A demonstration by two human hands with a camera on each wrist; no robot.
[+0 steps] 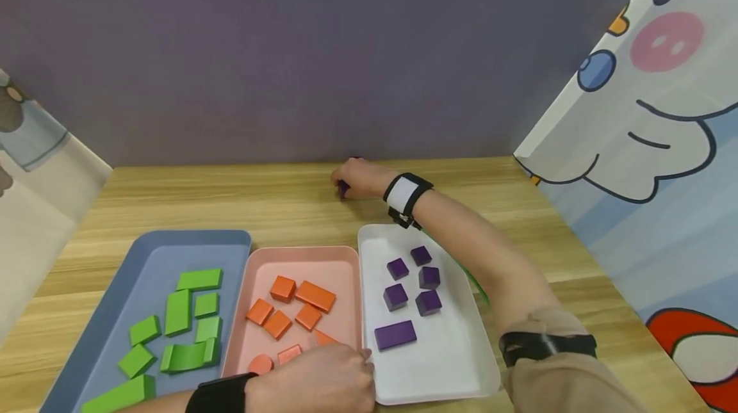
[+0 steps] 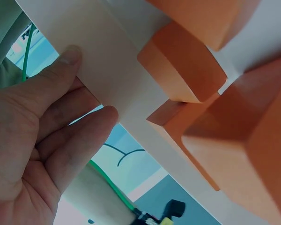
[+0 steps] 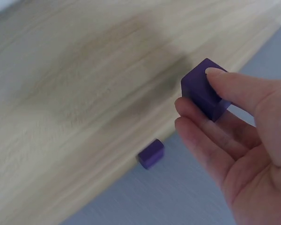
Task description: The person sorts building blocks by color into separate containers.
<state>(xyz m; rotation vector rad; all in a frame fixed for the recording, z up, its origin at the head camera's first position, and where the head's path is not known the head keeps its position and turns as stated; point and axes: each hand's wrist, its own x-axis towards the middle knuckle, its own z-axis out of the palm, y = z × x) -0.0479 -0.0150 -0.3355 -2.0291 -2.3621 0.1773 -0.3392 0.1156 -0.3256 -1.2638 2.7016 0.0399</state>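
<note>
My right hand (image 1: 364,177) is at the back of the table, thumb and fingers pinching a purple block (image 3: 199,89). A second purple block (image 3: 151,153) sits close by at the table's back edge in the right wrist view; the hand mostly hides it in the head view. My left hand (image 1: 319,380) is at the near right corner of the pink tray (image 1: 353,259). In the left wrist view its thumb (image 2: 71,56) and fingers lie on either side of the rim, pinching it. Orange blocks (image 1: 316,296) lie inside that tray.
The white tray (image 1: 461,368) on the right holds several purple blocks (image 1: 395,296). A blue tray (image 1: 152,243) on the left carries several green blocks (image 1: 179,312). Behind the table (image 1: 277,198) rises a dark grey wall (image 1: 288,54); a panel with cartoon pictures (image 1: 651,144) stands at the right.
</note>
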